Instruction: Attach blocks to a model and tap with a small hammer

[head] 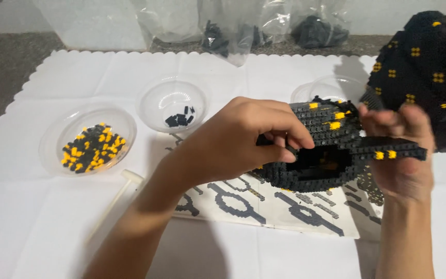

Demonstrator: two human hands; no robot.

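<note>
A hollow black brick model (pixel 326 155) with small yellow studs stands on an instruction sheet (pixel 264 206) in the middle. My left hand (pixel 243 137) grips its left rim, fingers curled over the edge of the dark opening. My right hand (pixel 401 150) holds the model's right side, thumb and fingers pinching a flat black strip with two yellow bricks that sticks out to the right. A second, larger black-and-yellow brick block (pixel 429 62) rises at the upper right, behind my right hand.
A clear bowl (pixel 60 132) at the left holds several black and yellow bricks. Another clear bowl (pixel 156 103) has a few black pieces; a third (pixel 331 85) sits behind the model. A white tool (pixel 125 186) lies on the white mat. Plastic bags (pixel 233 26) line the back.
</note>
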